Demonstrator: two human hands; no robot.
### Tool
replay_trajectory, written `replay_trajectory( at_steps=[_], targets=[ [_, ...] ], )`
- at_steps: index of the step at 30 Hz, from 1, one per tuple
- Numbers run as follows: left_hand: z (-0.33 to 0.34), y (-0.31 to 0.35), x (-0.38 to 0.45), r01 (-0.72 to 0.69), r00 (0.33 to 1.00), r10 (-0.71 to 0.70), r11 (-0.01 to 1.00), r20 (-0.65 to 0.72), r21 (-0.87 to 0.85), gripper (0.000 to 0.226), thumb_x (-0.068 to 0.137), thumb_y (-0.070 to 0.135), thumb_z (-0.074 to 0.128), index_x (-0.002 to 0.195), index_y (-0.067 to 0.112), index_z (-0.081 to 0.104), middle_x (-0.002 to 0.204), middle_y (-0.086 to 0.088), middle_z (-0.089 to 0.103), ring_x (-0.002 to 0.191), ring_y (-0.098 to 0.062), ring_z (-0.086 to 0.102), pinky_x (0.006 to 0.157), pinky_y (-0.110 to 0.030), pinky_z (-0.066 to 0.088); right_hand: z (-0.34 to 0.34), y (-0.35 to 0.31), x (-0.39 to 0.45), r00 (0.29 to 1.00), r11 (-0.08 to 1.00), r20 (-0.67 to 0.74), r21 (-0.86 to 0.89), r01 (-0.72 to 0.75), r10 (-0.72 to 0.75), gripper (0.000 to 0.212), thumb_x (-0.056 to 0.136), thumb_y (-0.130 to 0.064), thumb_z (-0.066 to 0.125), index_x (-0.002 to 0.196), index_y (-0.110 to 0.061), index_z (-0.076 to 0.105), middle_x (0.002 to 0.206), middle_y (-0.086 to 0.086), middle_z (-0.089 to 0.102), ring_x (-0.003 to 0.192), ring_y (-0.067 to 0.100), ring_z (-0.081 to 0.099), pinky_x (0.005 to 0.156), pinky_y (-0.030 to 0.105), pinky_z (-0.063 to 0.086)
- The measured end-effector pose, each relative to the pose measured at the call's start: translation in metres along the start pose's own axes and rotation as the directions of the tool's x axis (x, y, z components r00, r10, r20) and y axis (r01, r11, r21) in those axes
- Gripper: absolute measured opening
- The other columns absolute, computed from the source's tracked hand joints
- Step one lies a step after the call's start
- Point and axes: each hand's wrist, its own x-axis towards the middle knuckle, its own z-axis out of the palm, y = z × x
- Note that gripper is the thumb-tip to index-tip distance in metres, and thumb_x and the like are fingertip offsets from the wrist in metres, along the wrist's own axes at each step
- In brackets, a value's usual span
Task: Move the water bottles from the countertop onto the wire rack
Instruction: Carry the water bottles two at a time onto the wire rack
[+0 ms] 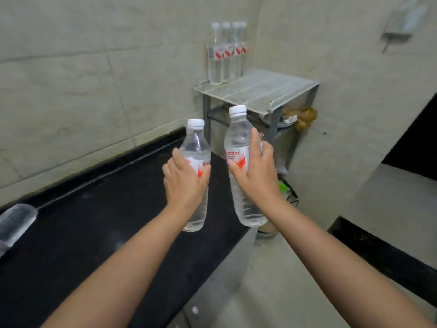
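My left hand [185, 179] grips a clear water bottle [195, 143] with a white cap and a red and white label, held upright over the far end of the black countertop [94, 233]. My right hand [257, 171] grips a second such bottle [237, 138], tilted slightly, past the counter's end. Both are held short of the wire rack [257, 89], whose top shelf stands ahead in the corner. Several more bottles [227, 53] stand upright at the rack's back left corner. Another bottle [15, 221] lies at the counter's left edge, partly cut off.
Tiled walls close in behind and to the right of the rack. A lower shelf of the rack holds a bowl and brownish items [302, 117]. Clutter with a green item [283, 185] sits on the floor beside the rack. A dark ledge [378, 254] runs at the right.
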Motion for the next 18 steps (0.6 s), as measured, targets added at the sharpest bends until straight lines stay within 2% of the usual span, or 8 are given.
replay_trajectory(
  at_steps=[3, 6, 12, 18],
  targets=[
    [0.024, 0.07, 0.023, -0.06, 0.995, 0.053, 0.995, -0.08, -0.083, 0.082, 0.088, 0.036, 0.054, 0.143, -0.004, 0.009, 0.142, -0.023, 0.029, 0.127, -0.036, 0.028, 0.106, -0.041, 0.027, -0.042, 0.036, 0.045, 0.992, 0.998, -0.116, 0.028, 0.054, -0.05, 0.078, 0.085, -0.039, 0.054, 0.145, -0.009, 0.013, 0.136, 0.026, 0.031, 0.122, 0.038, 0.039, 0.101, 0.041, 0.038],
    [0.042, 0.127, 0.048, -0.123, 0.982, 0.103, 0.985, -0.159, -0.125, 0.083, 0.089, 0.037, 0.052, 0.143, -0.006, 0.005, 0.146, -0.025, 0.023, 0.132, -0.036, 0.023, 0.11, -0.041, 0.02, -0.08, 0.069, 0.084, 0.966, 0.993, -0.24, 0.042, 0.113, -0.1, 0.084, 0.076, -0.052, 0.037, 0.143, -0.005, 0.02, 0.132, 0.029, 0.037, 0.119, 0.041, 0.042, 0.096, 0.042, 0.041],
    [0.066, 0.204, 0.111, -0.242, 0.932, 0.208, 0.967, -0.298, -0.083, 0.083, 0.089, 0.037, 0.051, 0.143, -0.006, 0.006, 0.144, -0.025, 0.027, 0.13, -0.037, 0.024, 0.109, -0.041, 0.018, -0.122, 0.119, 0.169, 0.901, 0.98, -0.389, -0.017, 0.2, -0.191, 0.078, 0.079, -0.047, 0.037, 0.139, 0.002, 0.027, 0.124, 0.035, 0.043, 0.11, 0.048, 0.049, 0.089, 0.049, 0.046],
    [0.102, 0.245, 0.209, -0.257, 0.883, 0.213, 0.965, -0.418, -0.051, 0.081, 0.089, 0.035, 0.053, 0.142, -0.007, 0.009, 0.14, -0.028, 0.03, 0.123, -0.039, 0.03, 0.103, -0.042, 0.023, -0.113, 0.159, 0.274, 0.895, 0.973, -0.384, -0.043, 0.226, -0.225, 0.08, 0.08, -0.047, 0.034, 0.14, 0.005, 0.025, 0.127, 0.038, 0.039, 0.113, 0.051, 0.046, 0.091, 0.05, 0.044]
  ],
)
